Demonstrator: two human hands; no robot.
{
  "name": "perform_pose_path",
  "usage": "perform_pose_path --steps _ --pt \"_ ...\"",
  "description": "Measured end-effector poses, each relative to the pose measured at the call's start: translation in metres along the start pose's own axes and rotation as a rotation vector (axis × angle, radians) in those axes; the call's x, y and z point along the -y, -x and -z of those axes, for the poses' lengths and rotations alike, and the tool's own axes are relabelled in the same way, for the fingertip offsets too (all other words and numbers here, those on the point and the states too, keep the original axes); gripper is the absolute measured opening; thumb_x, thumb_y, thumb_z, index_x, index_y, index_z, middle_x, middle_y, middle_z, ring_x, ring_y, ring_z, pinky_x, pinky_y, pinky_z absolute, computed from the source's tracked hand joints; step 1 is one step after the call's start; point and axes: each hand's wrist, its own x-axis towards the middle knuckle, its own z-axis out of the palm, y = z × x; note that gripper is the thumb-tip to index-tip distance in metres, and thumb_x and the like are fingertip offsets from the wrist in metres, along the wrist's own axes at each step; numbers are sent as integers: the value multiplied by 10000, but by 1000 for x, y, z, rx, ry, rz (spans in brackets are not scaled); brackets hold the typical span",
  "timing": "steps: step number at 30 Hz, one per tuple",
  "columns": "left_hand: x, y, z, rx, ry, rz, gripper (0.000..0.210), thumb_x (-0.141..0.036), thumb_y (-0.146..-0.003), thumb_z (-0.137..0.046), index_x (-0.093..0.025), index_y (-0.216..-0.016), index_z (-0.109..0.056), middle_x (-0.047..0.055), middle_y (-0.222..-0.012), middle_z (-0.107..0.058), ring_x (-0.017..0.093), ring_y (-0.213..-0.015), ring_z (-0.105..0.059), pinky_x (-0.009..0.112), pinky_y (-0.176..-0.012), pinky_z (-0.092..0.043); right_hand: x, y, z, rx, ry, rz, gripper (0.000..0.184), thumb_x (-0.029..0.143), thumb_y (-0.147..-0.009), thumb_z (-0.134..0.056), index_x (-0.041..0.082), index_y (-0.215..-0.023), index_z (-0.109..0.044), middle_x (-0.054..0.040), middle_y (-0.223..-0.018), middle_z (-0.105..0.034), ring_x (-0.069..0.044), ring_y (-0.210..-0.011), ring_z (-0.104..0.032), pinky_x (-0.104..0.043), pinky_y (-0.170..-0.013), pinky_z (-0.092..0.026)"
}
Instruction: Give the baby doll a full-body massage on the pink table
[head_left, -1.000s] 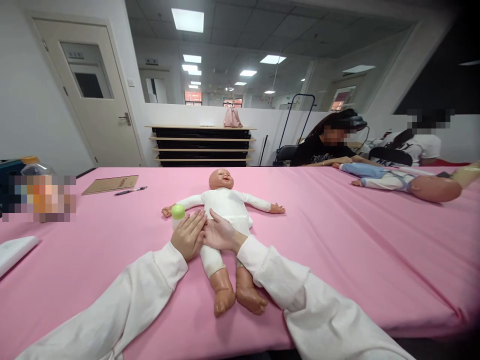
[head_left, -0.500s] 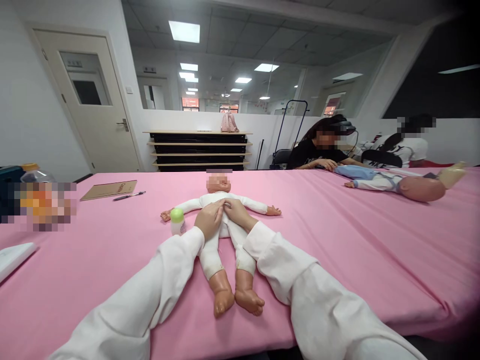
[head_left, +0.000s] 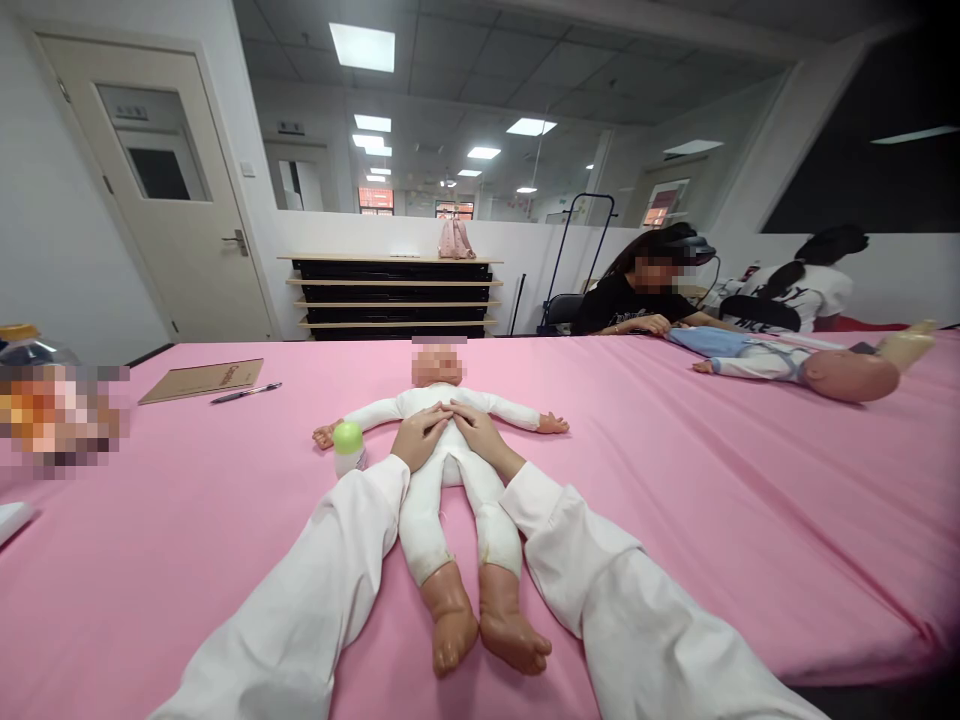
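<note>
A baby doll (head_left: 450, 465) with a white cloth body lies on its back, its feet towards me and its arms spread sideways. Flat on its belly rest my left hand (head_left: 420, 437) and my right hand (head_left: 482, 436), fingers stretched out and fingertips meeting near the middle. Neither hand grips anything. Beside the doll's arm on the left, close to my left hand, stands a small white bottle with a green cap (head_left: 349, 447).
The table has a pink cloth (head_left: 225, 520). At left are a brown notebook (head_left: 202, 381), a pen (head_left: 246, 393) and a bottle with a yellow cap (head_left: 52, 400), partly blurred. At right, a person (head_left: 637, 290) touches another doll (head_left: 787, 365); a second person (head_left: 810, 280) sits behind.
My hands stay on the doll's belly, with the fingers now slightly more spread. The doll's legs appear a little lower and nearer. The whole view has shifted slightly.
</note>
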Motion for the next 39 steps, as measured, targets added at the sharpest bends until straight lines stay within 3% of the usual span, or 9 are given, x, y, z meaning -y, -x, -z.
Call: perform_pose_path --steps 7,11,14,18,22,25,29,35,39 --pt "1 -1 3 180 -158 21 362 -276 -874 -360 -259 -1200 -516 18 -1331 -432 221 -1296 -286 524 -1030 -252 -5 -5 2 101 176 33 449 296 -851 -334 170 -1266 -452 -80 -1327 -441 -184 -1279 -327 -403 -1071 -210" --pt "4 0 1 165 -233 118 377 -349 -871 -380 -279 -1226 -488 45 -1388 -347 274 -1315 -222 579 -1002 -236 -5 -5 2 127 270 -33 523 345 -849 -364 196 -1348 -317 -65 -1413 -302 -227 -1332 -202 -496 -1071 -116" --pt "6 1 0 124 -246 188 406 -378 -870 -377 -247 -1240 -479 92 -1399 -316 298 -1312 -215 582 -982 -266 -2 -4 2 110 290 -96 498 354 -845 -381 221 -1324 -362 -47 -1418 -292 -238 -1341 -165 -523 -1065 -91" --pt "7 2 1 58 -270 158 396 -324 -867 -386 -182 -1214 -512 111 -1343 -405 266 -1279 -310 508 -1005 -310 3 0 0 -8 226 -61 432 342 -816 -432 175 -1206 -516 -79 -1332 -433 -229 -1290 -304 -466 -1071 -180" --pt "5 4 2 -50 -317 -1 326 -249 -850 -397 -137 -1063 -616 104 -1141 -595 202 -1111 -525 396 -984 -400 10 8 0 -162 25 4 277 376 -791 -479 222 -917 -672 -53 -1029 -656 -232 -1006 -571 -446 -977 -360" --pt "5 5 1 -84 -322 -171 311 -246 -852 -387 -142 -988 -647 86 -1051 -644 175 -1016 -590 341 -925 -466 13 12 0 -195 -65 28 206 367 -738 -561 235 -829 -690 -37 -937 -682 -235 -932 -599 -435 -951 -391" --pt "5 4 0 -49 -300 -256 324 -251 -860 -374 -134 -1013 -634 85 -1080 -631 167 -1040 -576 331 -920 -473 11 11 1 -80 -9 66 276 338 -787 -492 220 -969 -662 -41 -1065 -644 -208 -1031 -565 -405 -988 -363" --pt "4 1 0 121 -281 -130 390 -246 -874 -316 -171 -1204 -510 68 -1300 -464 180 -1247 -376 426 -1028 -333 -1 2 -1 60 172 93 399 287 -827 -378 219 -1192 -525 -34 -1304 -471 -170 -1242 -383 -407 -1075 -226" --pt "6 1 -2 115 -312 60 412 -324 -884 -317 -203 -1252 -458 65 -1362 -384 237 -1287 -303 514 -1012 -300 -1 3 -3 -51 265 -28 460 319 -805 -420 174 -1238 -476 -69 -1367 -388 -211 -1294 -294 -431 -1084 -174"
